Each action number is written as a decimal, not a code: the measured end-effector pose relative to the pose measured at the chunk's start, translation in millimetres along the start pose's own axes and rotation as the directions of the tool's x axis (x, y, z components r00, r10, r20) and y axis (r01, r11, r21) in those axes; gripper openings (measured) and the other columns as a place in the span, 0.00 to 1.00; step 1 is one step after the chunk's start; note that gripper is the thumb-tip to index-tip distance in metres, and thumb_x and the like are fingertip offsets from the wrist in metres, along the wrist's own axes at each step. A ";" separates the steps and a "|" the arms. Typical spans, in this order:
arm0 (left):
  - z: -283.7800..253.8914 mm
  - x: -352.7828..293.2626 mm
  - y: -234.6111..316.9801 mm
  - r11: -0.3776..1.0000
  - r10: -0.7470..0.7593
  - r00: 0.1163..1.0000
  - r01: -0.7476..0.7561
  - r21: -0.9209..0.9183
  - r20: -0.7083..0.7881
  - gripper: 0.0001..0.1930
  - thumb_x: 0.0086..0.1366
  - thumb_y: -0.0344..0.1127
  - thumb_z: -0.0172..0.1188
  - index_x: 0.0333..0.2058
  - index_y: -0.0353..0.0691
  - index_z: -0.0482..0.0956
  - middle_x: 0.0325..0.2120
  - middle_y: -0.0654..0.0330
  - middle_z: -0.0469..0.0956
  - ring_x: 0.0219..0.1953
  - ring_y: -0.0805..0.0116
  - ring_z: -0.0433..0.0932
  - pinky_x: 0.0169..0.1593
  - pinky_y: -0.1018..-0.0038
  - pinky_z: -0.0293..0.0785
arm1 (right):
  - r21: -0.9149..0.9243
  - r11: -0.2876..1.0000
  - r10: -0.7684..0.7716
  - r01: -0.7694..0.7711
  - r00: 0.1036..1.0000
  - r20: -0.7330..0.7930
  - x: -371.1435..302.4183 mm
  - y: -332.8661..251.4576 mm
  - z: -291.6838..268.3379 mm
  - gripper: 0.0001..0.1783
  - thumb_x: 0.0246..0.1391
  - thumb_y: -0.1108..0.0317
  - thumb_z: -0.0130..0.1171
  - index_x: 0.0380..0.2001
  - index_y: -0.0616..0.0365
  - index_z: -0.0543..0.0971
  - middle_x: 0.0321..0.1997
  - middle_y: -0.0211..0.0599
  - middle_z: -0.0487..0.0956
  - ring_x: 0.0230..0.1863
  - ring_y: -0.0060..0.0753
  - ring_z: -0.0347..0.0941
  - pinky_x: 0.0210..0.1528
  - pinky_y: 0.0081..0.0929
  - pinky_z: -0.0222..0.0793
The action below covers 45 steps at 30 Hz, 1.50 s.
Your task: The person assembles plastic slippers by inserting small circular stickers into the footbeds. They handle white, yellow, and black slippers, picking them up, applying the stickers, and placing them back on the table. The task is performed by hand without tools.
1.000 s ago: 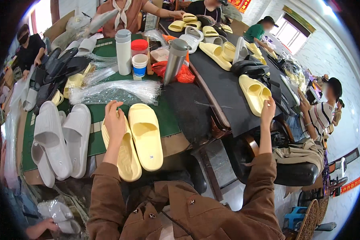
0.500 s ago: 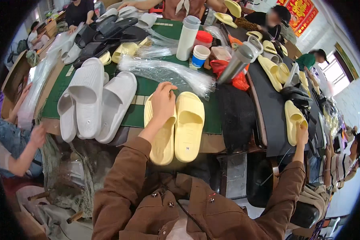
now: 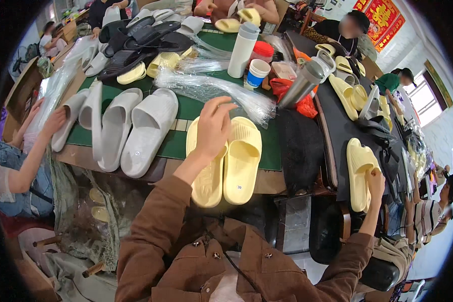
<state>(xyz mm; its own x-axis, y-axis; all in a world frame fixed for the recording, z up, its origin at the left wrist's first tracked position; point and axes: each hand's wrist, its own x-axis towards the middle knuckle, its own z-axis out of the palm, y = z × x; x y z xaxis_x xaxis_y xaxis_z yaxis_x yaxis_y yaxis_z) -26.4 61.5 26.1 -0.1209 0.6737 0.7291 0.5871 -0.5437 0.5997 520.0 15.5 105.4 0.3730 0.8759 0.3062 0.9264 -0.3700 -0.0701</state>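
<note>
Two yellow slide slippers lie side by side at the table's near edge, toes away from me. My left hand [image 3: 211,128] is over the strap of the left slipper [image 3: 201,176], hiding much of it, with fingers stretched out and slightly bent. Beside it, the right slipper [image 3: 242,163] is fully visible, a small round sticker on its heel. Off to the right, my right hand [image 3: 375,187] grips the side edge of another yellow slipper [image 3: 358,173], tilted up over the dark bench.
Grey slippers [image 3: 150,133] stand left of the pair; a co-worker's hand [image 3: 55,122] holds one. Clear plastic bags [image 3: 221,93], a white bottle [image 3: 243,50], a paper cup [image 3: 257,74] and a steel tumbler [image 3: 302,83] stand beyond. Black slippers [image 3: 136,45] are piled far left.
My right hand has turned its yellow slipper and drawn it left and nearer. The grey slippers are spread apart, with a co-worker's hand now on one. My left hand stays over the pair.
</note>
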 end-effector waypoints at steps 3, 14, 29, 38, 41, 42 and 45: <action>-27.2 -11.3 43.4 0.987 0.118 0.988 -0.128 0.095 0.104 0.15 0.54 0.25 0.58 0.43 0.39 0.76 0.44 0.51 0.71 0.48 0.50 0.69 0.51 0.61 0.67 | -0.010 1.000 -0.016 0.015 0.999 -0.032 -15.0 -9.6 -4.6 0.22 0.53 0.52 0.54 0.28 0.65 0.75 0.29 0.54 0.78 0.36 0.59 0.74 0.37 0.46 0.67; -32.2 -105.4 89.8 0.894 -0.133 0.870 -0.102 0.436 0.475 0.31 0.58 0.50 0.60 0.61 0.58 0.65 0.52 0.42 0.61 0.54 0.42 0.62 0.54 0.54 0.59 | 0.056 0.987 0.154 -0.152 0.987 -0.035 -17.2 -23.4 15.9 0.29 0.59 0.48 0.44 0.42 0.71 0.72 0.45 0.65 0.73 0.48 0.66 0.69 0.49 0.51 0.64; -22.5 -94.9 61.7 0.931 -0.102 0.865 -0.091 0.355 0.491 0.29 0.54 0.35 0.62 0.52 0.24 0.66 0.59 0.46 0.56 0.58 0.42 0.60 0.58 0.55 0.61 | 0.136 0.986 -0.093 0.099 0.994 -0.056 -35.8 -33.9 15.9 0.32 0.58 0.49 0.51 0.23 0.76 0.74 0.29 0.66 0.75 0.35 0.63 0.73 0.38 0.48 0.64; -5.2 -92.4 39.5 0.920 -0.114 0.899 -0.065 0.388 0.422 0.27 0.56 0.37 0.60 0.53 0.29 0.68 0.52 0.50 0.67 0.54 0.43 0.65 0.55 0.57 0.66 | 0.182 0.983 -0.038 0.041 0.999 -0.018 -40.3 -38.5 16.0 0.30 0.59 0.50 0.51 0.26 0.75 0.73 0.28 0.64 0.75 0.33 0.60 0.72 0.38 0.47 0.64; -18.9 -93.3 31.7 0.931 -0.059 0.914 -0.095 0.352 0.402 0.23 0.56 0.33 0.59 0.50 0.30 0.71 0.51 0.52 0.69 0.52 0.46 0.68 0.53 0.58 0.68 | 0.197 0.973 -0.091 0.118 0.986 -0.141 -38.9 -22.6 25.8 0.25 0.57 0.57 0.55 0.21 0.73 0.71 0.24 0.59 0.71 0.29 0.57 0.69 0.32 0.47 0.60; -26.1 -92.3 28.1 0.927 -0.060 0.913 -0.100 0.363 0.404 0.22 0.55 0.32 0.58 0.49 0.31 0.71 0.51 0.53 0.69 0.52 0.46 0.68 0.53 0.59 0.68 | 0.178 0.980 -0.075 0.093 0.992 -0.103 -37.3 -18.6 27.5 0.24 0.58 0.58 0.55 0.21 0.73 0.70 0.24 0.59 0.71 0.29 0.59 0.67 0.33 0.48 0.60; -47.2 -84.6 20.0 0.923 -0.078 0.908 -0.090 0.373 0.412 0.19 0.55 0.28 0.57 0.47 0.33 0.72 0.50 0.55 0.70 0.51 0.47 0.69 0.52 0.61 0.70 | 0.141 0.982 -0.108 0.129 0.984 -0.144 -38.2 -15.5 33.0 0.27 0.58 0.54 0.53 0.23 0.74 0.70 0.26 0.61 0.71 0.32 0.61 0.67 0.37 0.48 0.61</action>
<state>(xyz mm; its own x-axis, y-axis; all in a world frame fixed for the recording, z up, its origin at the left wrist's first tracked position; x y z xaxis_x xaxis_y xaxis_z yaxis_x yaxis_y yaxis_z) -42.3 -30.0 -8.1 0.1739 0.8602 0.4795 0.8519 -0.3757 0.3650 493.1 -2.0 63.5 0.2589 0.8569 0.4458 0.9647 -0.2064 -0.1635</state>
